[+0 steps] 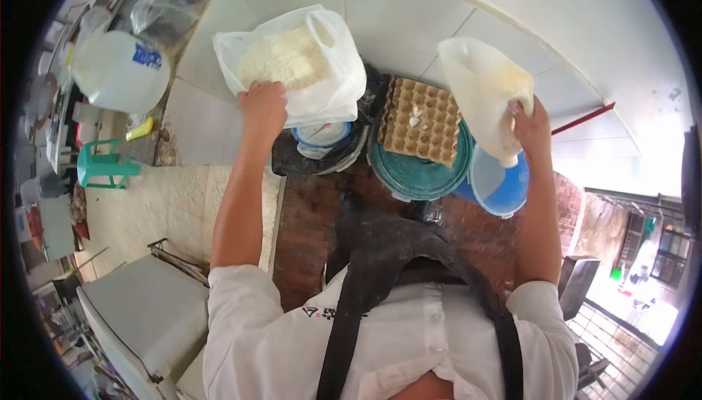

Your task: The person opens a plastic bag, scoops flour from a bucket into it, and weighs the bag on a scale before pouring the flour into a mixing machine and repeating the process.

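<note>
My left hand [265, 102] is closed on the near left edge of a white plastic bag [340, 93], with the fingers curled over its rim. Inside the open bag lies a pale, flour-like powder [285, 58]. The bag rests on a dial scale [322, 135], whose blue-rimmed face shows below it. On the other side, my right hand [531, 128] grips a translucent plastic jug [482, 82], which looks cut open like a scoop. Its wide end points up and away, and its narrow neck hangs above a blue bucket [512, 184].
Egg trays [428, 111] with bits of shell lie on a green lidded bucket [420, 177] between my hands. To the left are a large plastic jug [121, 72], a green stool [106, 164] and a white chest-like box [146, 312]. A tiled wall [395, 5] stands ahead.
</note>
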Action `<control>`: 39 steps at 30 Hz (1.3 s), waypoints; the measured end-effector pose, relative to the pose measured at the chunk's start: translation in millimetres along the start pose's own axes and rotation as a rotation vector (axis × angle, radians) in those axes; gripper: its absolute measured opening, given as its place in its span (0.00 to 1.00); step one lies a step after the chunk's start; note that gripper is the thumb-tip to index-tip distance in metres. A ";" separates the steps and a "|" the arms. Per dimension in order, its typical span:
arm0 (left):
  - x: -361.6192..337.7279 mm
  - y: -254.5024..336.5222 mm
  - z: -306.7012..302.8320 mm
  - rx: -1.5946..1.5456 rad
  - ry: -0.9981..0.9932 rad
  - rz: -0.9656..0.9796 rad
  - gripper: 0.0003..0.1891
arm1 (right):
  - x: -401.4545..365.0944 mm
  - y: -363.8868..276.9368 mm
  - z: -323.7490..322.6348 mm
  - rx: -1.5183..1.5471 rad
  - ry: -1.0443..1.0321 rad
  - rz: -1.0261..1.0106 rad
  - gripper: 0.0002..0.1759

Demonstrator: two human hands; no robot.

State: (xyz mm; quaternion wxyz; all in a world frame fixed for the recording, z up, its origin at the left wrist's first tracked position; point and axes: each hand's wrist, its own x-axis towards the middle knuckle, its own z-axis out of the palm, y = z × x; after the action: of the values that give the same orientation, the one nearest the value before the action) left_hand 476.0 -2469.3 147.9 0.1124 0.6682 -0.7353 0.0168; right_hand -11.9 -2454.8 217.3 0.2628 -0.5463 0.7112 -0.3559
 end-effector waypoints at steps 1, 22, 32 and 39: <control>-1.9 2.0 -1.8 0.004 -0.040 -0.006 0.06 | -7.5 15.3 -12.0 0.004 0.015 0.066 0.14; -71.1 7.5 154.2 -0.938 0.107 -1.121 0.37 | 36.1 746.2 -16.7 -0.735 -0.415 0.595 0.19; -55.5 85.1 171.2 -0.595 0.173 -1.127 0.36 | 66.4 853.5 163.6 -0.814 -0.557 0.451 0.20; -79.3 73.9 156.0 -0.650 0.191 -1.149 0.39 | 18.4 870.7 118.0 -0.249 -0.277 0.489 0.27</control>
State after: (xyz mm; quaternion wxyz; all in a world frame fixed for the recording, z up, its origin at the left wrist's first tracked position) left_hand 387.3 -2411.1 -9.6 0.3638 0.8815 -0.2168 -0.2090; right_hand -440.5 -2367.9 -545.0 0.3663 -0.4303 0.8170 -0.1145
